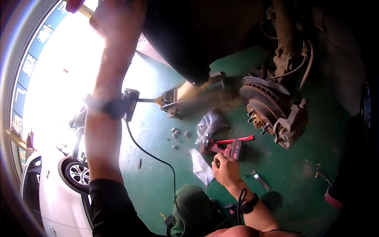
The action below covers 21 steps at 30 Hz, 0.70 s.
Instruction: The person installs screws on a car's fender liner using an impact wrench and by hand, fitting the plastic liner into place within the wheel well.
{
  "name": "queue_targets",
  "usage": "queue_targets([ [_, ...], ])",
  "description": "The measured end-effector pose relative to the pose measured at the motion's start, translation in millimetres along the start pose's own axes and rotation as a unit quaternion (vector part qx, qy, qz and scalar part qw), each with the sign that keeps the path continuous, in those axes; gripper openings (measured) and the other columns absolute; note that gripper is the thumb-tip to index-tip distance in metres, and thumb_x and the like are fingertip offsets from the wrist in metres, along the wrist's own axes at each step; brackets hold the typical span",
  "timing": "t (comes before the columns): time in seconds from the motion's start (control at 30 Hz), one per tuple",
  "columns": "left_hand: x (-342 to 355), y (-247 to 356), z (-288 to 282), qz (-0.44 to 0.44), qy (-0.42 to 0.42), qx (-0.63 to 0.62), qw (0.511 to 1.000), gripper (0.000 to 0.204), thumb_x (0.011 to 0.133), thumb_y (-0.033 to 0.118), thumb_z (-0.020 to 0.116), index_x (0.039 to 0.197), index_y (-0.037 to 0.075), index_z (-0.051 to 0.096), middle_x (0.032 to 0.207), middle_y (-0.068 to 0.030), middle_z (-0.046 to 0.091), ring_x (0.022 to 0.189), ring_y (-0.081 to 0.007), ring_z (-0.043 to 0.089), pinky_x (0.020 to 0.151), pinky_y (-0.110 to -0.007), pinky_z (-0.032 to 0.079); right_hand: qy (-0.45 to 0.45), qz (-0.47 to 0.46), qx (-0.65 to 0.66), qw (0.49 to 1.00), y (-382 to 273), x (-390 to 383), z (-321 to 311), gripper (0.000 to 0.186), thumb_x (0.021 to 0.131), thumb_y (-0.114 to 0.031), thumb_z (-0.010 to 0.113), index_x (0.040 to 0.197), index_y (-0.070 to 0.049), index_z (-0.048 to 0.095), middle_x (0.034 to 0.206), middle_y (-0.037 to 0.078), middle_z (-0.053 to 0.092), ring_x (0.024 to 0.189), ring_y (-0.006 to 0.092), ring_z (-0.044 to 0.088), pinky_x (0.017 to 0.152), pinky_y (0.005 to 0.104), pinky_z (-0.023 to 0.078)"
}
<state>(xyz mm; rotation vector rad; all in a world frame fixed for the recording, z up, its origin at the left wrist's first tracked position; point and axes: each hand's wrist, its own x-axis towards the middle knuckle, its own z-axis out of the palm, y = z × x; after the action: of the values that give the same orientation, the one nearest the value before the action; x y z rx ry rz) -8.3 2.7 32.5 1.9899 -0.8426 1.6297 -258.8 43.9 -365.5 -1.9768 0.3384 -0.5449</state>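
Note:
My left hand (116, 17) is raised high at the top left, beside a dark car body panel (175, 43). Its fingers are blurred and partly beyond the picture's edge, so their hold cannot be told. Low in the middle, my right hand (227, 170) is closed with the fingers curled; what is in them, if anything, is hidden. Just beyond its fingertips lies a red and black cordless impact wrench (225, 149), with a red strip (245, 138) beside it. To the right is a rusty brake disc (262, 96) with bare studs and a caliper (294, 122).
A yellow floor jack (189, 91) stands beyond the wrench. Several wheel nuts (175, 130), a clear plastic bag (211, 124), a white sheet (201, 168) and a flat metal tool (260, 181) lie on the green floor (146, 189). A black cable (158, 158) hangs near my left forearm. A white car (59, 197) stands left.

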Motion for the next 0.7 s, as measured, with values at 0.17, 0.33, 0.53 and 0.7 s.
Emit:
queue_targets([
  [0.17, 4, 2, -6, 0.021, 0.007, 0.008, 1.0, 0.062, 0.092, 0.047, 0.064, 0.135, 0.005, 0.046, 0.116, -0.0233, 0.064, 0.108, -0.0389, 0.062, 0.09, -0.046, 0.049, -0.035, 0.02, -0.011, 0.999, -20, -1, -13, 0.012, 0.081, -0.012, 0.073, 0.085, -0.009, 0.062, 0.077, 0.011, 0.067, 0.071, 0.034, 0.068, 0.062, 0.0442, 0.054],
  [0.33, 1, -2, -15, 0.043, -0.006, 0.009, 0.999, 0.062, 0.09, 0.047, 0.067, 0.132, 0.006, 0.047, 0.111, -0.022, 0.066, 0.103, -0.0377, 0.065, 0.085, -0.045, 0.051, -0.03, 0.024, -0.007, 0.999, -12, 0, -4, 0.011, 0.081, -0.013, 0.072, 0.085, -0.01, 0.062, 0.078, 0.011, 0.067, 0.072, 0.034, 0.068, 0.063, 0.0448, 0.054],
  [0.53, 5, 15, -17, 0.048, -0.055, -0.031, 0.997, 0.062, 0.088, 0.048, 0.071, 0.129, 0.007, 0.047, 0.105, -0.0205, 0.068, 0.097, -0.0363, 0.068, 0.079, -0.044, 0.053, -0.027, 0.028, -0.036, 0.999, -4, 2, -3, 0.011, 0.08, -0.015, 0.072, 0.085, -0.011, 0.063, 0.08, 0.013, 0.068, 0.073, 0.036, 0.068, 0.064, 0.0463, 0.055],
  [0.7, 13, 20, -47, 0.016, -0.204, -0.023, 0.978, 0.063, 0.086, 0.049, 0.075, 0.126, 0.009, 0.048, 0.1, -0.0191, 0.07, 0.091, -0.0351, 0.071, 0.075, -0.043, 0.055, -0.032, 0.004, -0.037, 0.999, -6, -3, 18, 0.01, 0.08, -0.015, 0.071, 0.083, -0.01, 0.063, 0.08, 0.014, 0.068, 0.073, 0.0371, 0.068, 0.064, 0.0472, 0.055],
])
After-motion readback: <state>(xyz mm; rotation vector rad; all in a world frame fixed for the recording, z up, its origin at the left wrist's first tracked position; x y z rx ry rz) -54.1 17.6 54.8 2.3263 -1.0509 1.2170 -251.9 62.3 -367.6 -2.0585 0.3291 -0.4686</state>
